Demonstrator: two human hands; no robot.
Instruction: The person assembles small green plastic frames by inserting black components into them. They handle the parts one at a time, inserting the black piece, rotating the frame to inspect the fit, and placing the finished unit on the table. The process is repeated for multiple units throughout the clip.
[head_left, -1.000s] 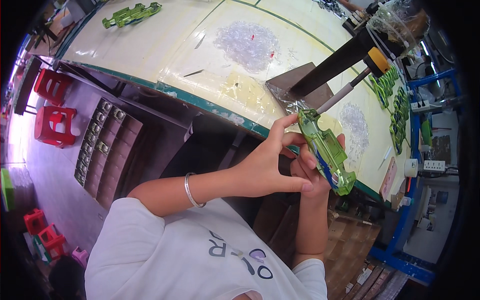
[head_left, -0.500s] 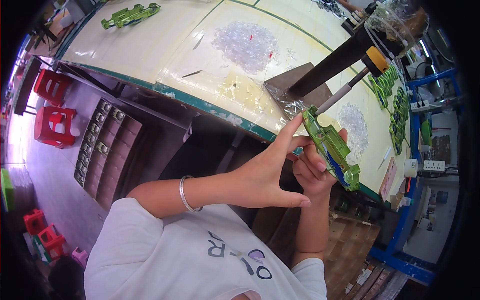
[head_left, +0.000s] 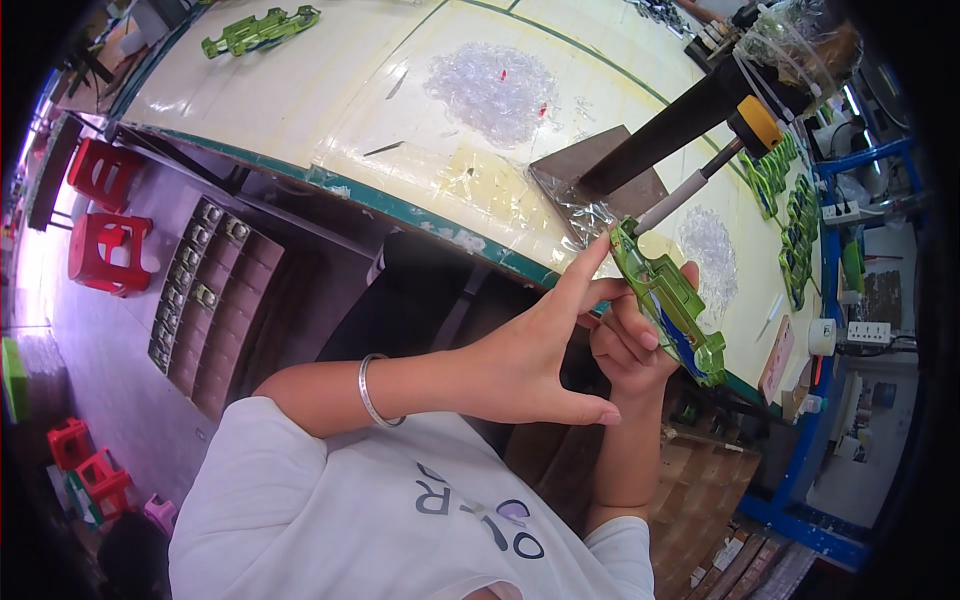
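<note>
My right hand (head_left: 632, 352) is closed around a green plastic shell (head_left: 672, 300) with blue markings, which looks like a toy car body. The shell is tilted, its upper end farther away and to the left. That upper end meets the tip of a grey rod (head_left: 672, 203) with a yellow-and-black end, though whether they touch is unclear. My left hand (head_left: 525, 355), a silver bangle on its wrist, has its thumb spread wide. Its index fingertip rests at the shell's upper end; the other fingers are partly hidden behind the index finger and the right hand.
A dark post on a metal plate (head_left: 640, 185) stands beside the rod. Small clear plastic pieces lie in one large pile (head_left: 490, 90) and a smaller one (head_left: 707, 255). More green shells (head_left: 798, 240) line the right side; another (head_left: 262, 32) lies far left. The table's green edge (head_left: 400, 212) runs before me.
Both hands and the green shell have shifted very slightly right and down. The rod's tip has moved slightly the same way. My grip looks the same.
</note>
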